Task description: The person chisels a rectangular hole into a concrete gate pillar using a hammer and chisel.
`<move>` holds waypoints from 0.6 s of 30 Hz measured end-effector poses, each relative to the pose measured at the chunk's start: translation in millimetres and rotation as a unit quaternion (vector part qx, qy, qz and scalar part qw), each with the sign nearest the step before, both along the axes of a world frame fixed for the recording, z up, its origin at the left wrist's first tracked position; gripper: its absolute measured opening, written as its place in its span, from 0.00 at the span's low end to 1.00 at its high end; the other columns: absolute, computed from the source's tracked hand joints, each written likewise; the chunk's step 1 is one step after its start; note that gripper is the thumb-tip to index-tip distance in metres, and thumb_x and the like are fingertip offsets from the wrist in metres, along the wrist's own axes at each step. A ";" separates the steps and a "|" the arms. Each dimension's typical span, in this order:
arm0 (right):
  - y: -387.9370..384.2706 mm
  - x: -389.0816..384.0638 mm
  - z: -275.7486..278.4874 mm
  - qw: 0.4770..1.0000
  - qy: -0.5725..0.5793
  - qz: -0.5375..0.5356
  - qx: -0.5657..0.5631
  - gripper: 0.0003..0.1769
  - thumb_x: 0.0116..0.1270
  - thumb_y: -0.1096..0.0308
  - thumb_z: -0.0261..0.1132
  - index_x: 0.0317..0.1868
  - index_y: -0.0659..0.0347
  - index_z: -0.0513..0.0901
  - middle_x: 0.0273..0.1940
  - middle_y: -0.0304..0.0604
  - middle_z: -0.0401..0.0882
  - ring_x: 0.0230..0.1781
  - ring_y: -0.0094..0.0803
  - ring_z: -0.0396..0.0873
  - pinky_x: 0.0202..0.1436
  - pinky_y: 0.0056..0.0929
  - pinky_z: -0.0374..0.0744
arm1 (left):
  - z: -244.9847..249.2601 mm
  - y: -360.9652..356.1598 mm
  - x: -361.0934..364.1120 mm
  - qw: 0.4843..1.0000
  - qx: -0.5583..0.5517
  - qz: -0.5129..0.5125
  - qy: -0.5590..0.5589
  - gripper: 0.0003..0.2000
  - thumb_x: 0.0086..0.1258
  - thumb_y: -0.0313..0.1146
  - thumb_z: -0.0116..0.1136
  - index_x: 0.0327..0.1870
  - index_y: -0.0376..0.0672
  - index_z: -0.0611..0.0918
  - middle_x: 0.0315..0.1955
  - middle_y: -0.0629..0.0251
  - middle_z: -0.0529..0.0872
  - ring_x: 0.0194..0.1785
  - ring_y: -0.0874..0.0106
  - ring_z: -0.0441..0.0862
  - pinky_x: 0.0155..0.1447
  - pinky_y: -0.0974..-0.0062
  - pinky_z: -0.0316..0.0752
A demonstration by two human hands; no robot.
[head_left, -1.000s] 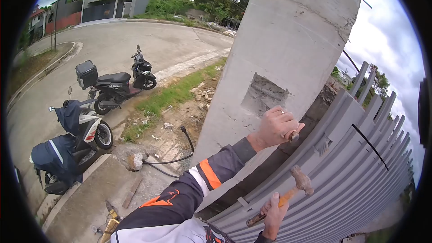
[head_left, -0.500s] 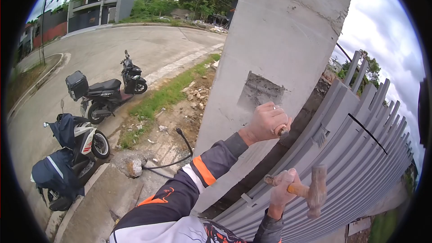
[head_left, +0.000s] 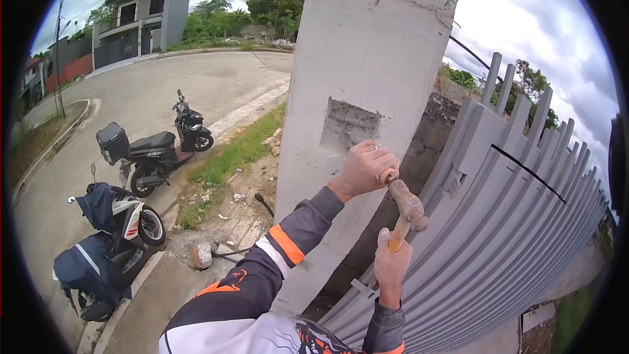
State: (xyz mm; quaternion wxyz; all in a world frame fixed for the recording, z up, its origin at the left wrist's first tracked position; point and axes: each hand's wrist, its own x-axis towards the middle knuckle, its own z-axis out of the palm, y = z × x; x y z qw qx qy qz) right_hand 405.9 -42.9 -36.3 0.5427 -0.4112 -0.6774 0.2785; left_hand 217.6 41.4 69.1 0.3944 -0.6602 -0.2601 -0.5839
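My left hand (head_left: 364, 169) is closed around a chisel, of which only the orange-brown butt end (head_left: 388, 176) shows. The hand and its blade end are hidden against the lower edge of a rough square recess (head_left: 350, 124) in the grey concrete post (head_left: 373, 46). Below and to the right, my right hand (head_left: 392, 261) grips the wooden handle of a hammer (head_left: 407, 206). The worn, rusty hammer head is at the chisel's butt, appearing to touch it.
A grey slatted metal gate (head_left: 485, 223) curves away at the right, close to my right hand. At left, a black scooter (head_left: 154, 147) and a partly covered motorcycle (head_left: 118, 223) stand by the road. A black cable (head_left: 239, 252) lies on rubble near the post.
The hammer has swung up and left from beside the gate to the chisel's butt. My left hand stays below the recess; the view has turned slightly right.
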 end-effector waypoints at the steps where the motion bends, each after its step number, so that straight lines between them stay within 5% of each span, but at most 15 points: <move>1: -5.1 8.2 -4.0 0.999 0.027 0.020 -0.010 0.27 0.82 0.56 0.63 0.23 0.60 0.72 0.17 0.29 0.65 0.17 0.19 0.64 0.21 0.29 0.63 | -1.0 -0.2 2.0 1.000 0.002 0.012 -0.006 0.17 0.57 0.24 0.70 0.19 0.49 0.70 0.17 0.70 0.74 0.20 0.68 0.72 0.32 0.71 0.69; 6: -21.0 36.5 -16.4 0.978 0.167 0.102 -0.077 0.26 0.83 0.56 0.62 0.24 0.55 0.69 0.17 0.28 0.62 0.16 0.16 0.62 0.19 0.23 0.62 | -0.6 -32.7 33.3 0.999 -0.042 -0.023 0.003 0.17 0.57 0.24 0.70 0.19 0.49 0.70 0.17 0.71 0.74 0.19 0.69 0.71 0.30 0.71 0.68; 18: -34.3 45.7 4.0 0.972 0.171 0.157 -0.040 0.23 0.83 0.61 0.60 0.26 0.57 0.67 0.17 0.30 0.60 0.14 0.19 0.61 0.18 0.24 0.62 | -0.5 -14.4 18.0 0.994 0.009 -0.088 -0.067 0.17 0.56 0.23 0.69 0.20 0.48 0.70 0.17 0.69 0.73 0.20 0.67 0.70 0.30 0.70 0.68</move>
